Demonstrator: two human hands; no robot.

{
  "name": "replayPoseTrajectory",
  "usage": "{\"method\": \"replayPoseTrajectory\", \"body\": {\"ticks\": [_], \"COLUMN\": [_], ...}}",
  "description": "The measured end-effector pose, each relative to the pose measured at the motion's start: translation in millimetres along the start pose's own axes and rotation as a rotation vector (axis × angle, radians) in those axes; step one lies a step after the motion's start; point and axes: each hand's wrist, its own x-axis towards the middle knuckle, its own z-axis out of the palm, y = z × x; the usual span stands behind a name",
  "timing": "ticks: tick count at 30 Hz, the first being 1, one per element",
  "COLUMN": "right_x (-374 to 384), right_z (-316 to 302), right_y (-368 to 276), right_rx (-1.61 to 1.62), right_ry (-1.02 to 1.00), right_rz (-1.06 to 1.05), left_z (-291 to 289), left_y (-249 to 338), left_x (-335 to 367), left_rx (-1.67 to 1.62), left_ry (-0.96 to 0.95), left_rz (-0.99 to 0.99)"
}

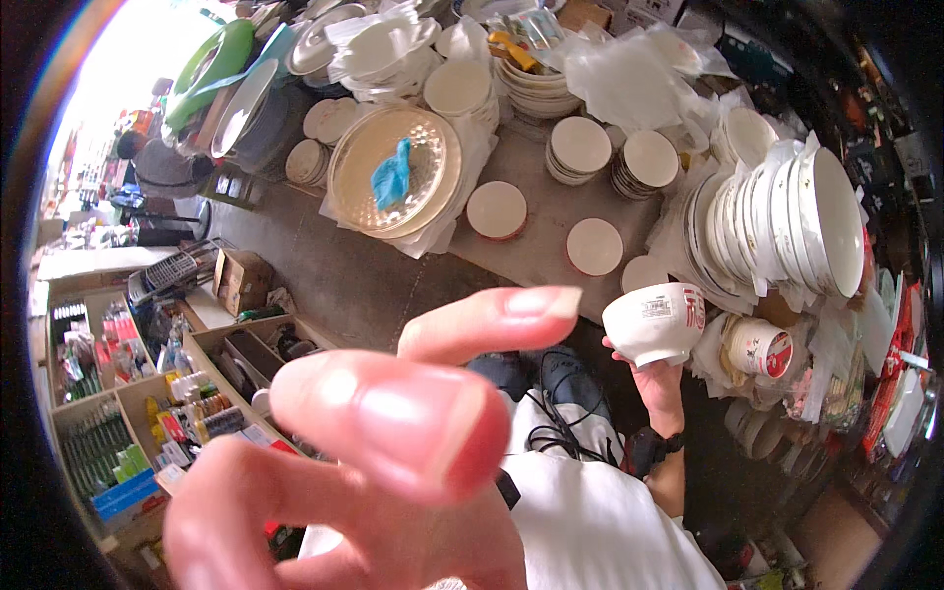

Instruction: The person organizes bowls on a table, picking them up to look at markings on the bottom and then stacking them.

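Close to the camera, my left hand (374, 462) is large and blurred, its thumb and forefinger stretched apart and other fingers curled. Nothing shows between them. At the right, my right hand (657, 382) supports a white bowl (653, 323) from below, fingers around its foot. The bowl tilts; it has red markings and a printed label on its side. Beyond it, on the table (551, 231), stand small stacked bowls (596, 246), and more bowls (497, 209) with a reddish side sit left of these.
A stack of large plates (836, 221) in wrapping stands on edge at the right. A round patterned tray (354, 177) carries a blue crumpled piece (391, 175). Wooden compartments (128, 398) with small packaged goods lie at the left, beside a cardboard box (241, 280).
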Motion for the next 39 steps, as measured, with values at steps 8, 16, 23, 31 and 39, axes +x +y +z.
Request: {"method": "replayPoseTrajectory", "body": {"ticks": [8, 16, 23, 31, 39], "right_x": [-13, -24, -27, -14, -15], "right_z": [57, 102, 119, 99, 62], "right_y": [-1, 4, 29, 34, 70], "right_rx": [0.014, -0.114, -0.025, -0.062, -0.267], "right_ry": [0.066, 0.010, 0.120, 0.110, 0.013], "right_rz": [-0.110, -0.294, -0.277, -0.137, -0.071], "left_z": [-109, -170, -184, -225, -183], "left_y": [38, 88, 112, 106, 90], "left_x": [-55, -151, -201, -234, -277], "left_rx": [0.485, 0.458, 0.315, 0.440, 0.419], "left_ry": [0.090, 0.146, 0.209, 0.440, 0.318], "left_rz": [-0.185, -0.672, -0.896, -0.954, -1.196]}}
